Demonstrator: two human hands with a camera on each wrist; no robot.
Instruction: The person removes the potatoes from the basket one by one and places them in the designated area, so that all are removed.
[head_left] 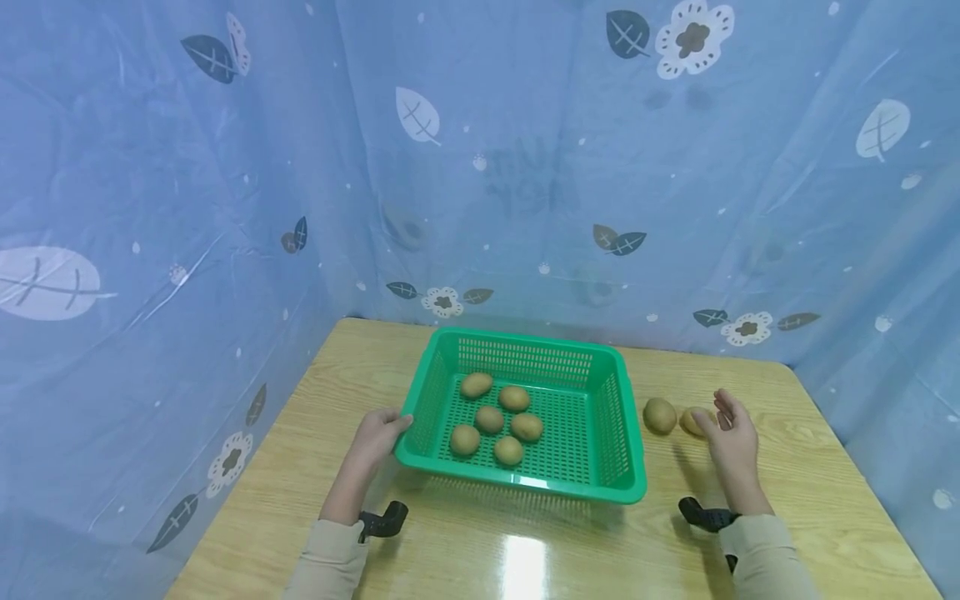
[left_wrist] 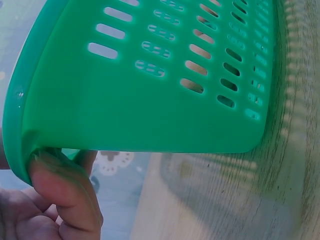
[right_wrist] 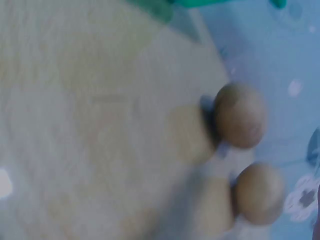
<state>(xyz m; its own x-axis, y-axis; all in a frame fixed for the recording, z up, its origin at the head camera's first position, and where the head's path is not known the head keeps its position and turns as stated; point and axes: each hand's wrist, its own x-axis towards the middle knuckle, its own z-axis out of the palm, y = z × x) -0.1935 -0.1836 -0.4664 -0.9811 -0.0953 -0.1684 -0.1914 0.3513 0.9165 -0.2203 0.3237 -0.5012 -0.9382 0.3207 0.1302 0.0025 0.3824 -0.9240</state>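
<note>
A green plastic basket (head_left: pixel 577 433) with slotted walls stands on the table and holds several potatoes (head_left: pixel 527 427). My left hand (head_left: pixel 378 433) grips the basket's left rim; in the left wrist view the fingers (left_wrist: pixel 65 185) curl under that rim (left_wrist: pixel 17 115). Right of the basket lie two potatoes, a rounder one (head_left: pixel 660 415) and another (head_left: pixel 696 422) partly hidden by my right hand (head_left: pixel 735 446). That hand hovers beside the second potato with its fingers extended and spread from the thumb. Both loose potatoes (right_wrist: pixel 241 116) show blurred in the right wrist view.
The wooden table (head_left: pixel 300 517) has a blue patterned curtain (head_left: pixel 510 167) along its back and sides. A black wrist mount (head_left: pixel 384 521) sits on the left wrist, and another (head_left: pixel 705 515) on the right.
</note>
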